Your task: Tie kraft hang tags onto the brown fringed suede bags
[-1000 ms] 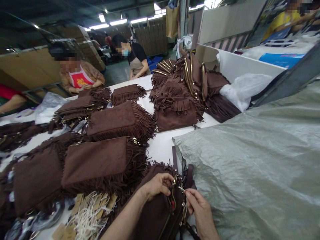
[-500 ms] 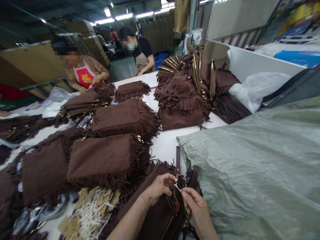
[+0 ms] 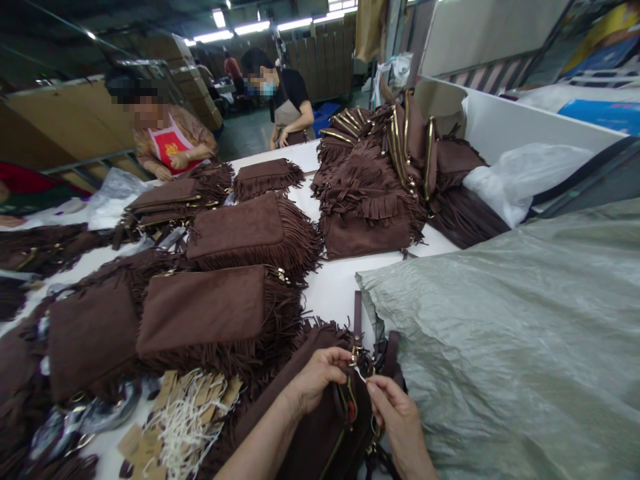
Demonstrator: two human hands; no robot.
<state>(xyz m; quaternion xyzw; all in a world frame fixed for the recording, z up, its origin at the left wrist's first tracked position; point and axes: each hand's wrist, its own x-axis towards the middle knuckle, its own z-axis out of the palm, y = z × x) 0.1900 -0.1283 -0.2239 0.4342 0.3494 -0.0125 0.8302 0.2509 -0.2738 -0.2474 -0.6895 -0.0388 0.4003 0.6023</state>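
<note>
A dark brown fringed bag [image 3: 310, 427] lies in front of me, its gold zipper [image 3: 336, 453] partly open with a bit of red showing inside. At its corner, my left hand [image 3: 325, 379] pinches the gold metal clasp [image 3: 355, 357] where a brown strap [image 3: 357, 313] joins. A thin white string [image 3: 360, 373] runs from the clasp to the fingertips of my right hand [image 3: 393, 403], which are closed on it. Left of my forearm lies a heap of brown paper tags [image 3: 143, 448] with white strings [image 3: 187, 417].
Stacks of brown fringed bags [image 3: 205, 313] cover the white table [image 3: 327, 288] ahead and to the left. More bags [image 3: 370, 227] are piled further back. A grey-green plastic sheet [image 3: 500, 320] drapes the right side. Two people [image 3: 175, 143] stand across the table.
My right fingers have drawn slightly away from the clasp, and more of the white string shows between my hands. My left hand has barely moved.
</note>
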